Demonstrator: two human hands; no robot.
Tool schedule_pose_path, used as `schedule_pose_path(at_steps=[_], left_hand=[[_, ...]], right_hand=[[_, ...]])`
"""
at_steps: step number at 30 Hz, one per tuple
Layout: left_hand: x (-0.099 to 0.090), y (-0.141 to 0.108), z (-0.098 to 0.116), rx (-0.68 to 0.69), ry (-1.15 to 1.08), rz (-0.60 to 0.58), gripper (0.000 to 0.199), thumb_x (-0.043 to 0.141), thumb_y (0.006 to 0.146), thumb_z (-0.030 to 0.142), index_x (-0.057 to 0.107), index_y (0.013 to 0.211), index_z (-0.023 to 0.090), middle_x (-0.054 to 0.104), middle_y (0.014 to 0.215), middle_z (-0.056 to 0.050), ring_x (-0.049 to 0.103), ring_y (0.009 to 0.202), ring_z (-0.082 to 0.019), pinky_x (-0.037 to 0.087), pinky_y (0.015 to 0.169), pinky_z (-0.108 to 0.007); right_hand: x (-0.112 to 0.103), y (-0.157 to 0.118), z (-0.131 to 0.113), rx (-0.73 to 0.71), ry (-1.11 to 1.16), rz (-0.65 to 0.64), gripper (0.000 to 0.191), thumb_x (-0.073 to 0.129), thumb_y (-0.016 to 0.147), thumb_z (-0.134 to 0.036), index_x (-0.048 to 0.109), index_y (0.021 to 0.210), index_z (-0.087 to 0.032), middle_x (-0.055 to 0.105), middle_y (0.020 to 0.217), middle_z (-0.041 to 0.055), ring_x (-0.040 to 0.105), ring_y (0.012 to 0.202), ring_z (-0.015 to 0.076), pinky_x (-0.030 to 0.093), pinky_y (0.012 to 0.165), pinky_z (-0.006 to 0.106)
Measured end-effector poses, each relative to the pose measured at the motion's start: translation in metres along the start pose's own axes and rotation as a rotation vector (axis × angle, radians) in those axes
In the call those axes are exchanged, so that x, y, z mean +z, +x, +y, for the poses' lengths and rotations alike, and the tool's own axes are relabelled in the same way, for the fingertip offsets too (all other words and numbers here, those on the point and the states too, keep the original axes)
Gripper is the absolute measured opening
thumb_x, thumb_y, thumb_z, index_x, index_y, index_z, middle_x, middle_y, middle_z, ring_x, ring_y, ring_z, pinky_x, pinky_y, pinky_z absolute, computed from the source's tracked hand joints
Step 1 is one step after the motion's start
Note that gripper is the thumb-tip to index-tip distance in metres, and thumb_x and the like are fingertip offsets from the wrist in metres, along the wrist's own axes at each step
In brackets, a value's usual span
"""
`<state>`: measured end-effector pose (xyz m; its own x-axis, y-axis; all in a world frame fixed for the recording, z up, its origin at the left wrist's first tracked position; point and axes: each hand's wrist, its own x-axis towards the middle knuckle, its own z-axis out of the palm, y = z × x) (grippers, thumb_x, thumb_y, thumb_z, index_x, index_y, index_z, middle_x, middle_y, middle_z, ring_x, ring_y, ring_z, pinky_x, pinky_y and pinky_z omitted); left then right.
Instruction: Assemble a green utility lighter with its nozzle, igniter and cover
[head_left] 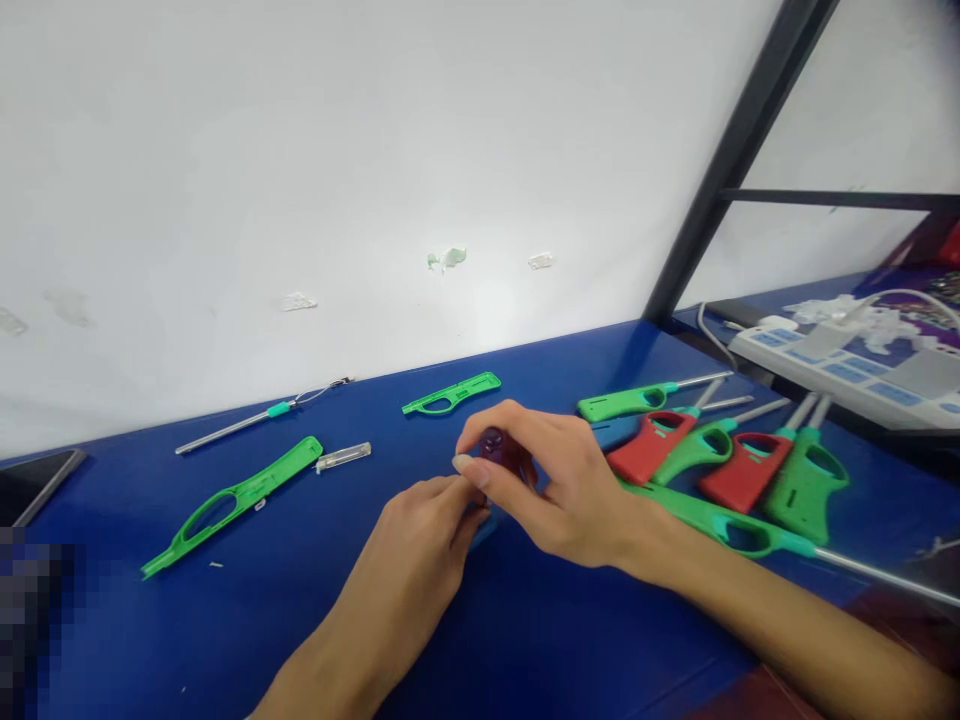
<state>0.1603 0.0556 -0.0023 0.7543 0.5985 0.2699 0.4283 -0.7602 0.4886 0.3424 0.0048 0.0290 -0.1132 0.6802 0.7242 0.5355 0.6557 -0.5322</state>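
My right hand (pixel 559 485) is curled round the dark purple-red handle (pixel 493 440) of what looks like a screwdriver, seen nearly end-on. My left hand (pixel 424 525) is closed right against it, its fingertips under the handle. A light blue piece (pixel 484 528) shows below the fingers, but mostly it is hidden. To the left lie a green lighter half-shell (pixel 262 478), a clear fuel tank (pixel 343 458) and a metal lighter tube (pixel 232 428) with a wire. Behind my hands rests another green half-shell (pixel 457 393).
Several long-nosed lighters, red ones (pixel 651 448) and green ones (pixel 806 490) among them, lie in a pile at the right. A black frame post (pixel 739 150) and a white power strip (pixel 832 365) stand beyond. A dark device (pixel 45 485) lies at the left edge.
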Motion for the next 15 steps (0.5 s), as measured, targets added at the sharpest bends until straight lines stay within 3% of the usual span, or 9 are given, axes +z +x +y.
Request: schedule_pose_path(at_steps=[15], left_hand=[[0.0076,-0.0031,-0.0094,-0.031,0.043,0.053,0.013,0.065,0.105,0.027,0.07,0.103,0.016,0.071,0.09,0.001,0.069,0.075,-0.011,0.061,0.072,-0.029]], right_hand=[[-0.0011,0.0,-0.0012,0.036,-0.02,-0.003,0.012,0.065,0.107,-0.03,0.068,0.104,-0.02,0.067,0.081,-0.0037,0.054,0.062,0.0083,0.045,0.062,0.022]])
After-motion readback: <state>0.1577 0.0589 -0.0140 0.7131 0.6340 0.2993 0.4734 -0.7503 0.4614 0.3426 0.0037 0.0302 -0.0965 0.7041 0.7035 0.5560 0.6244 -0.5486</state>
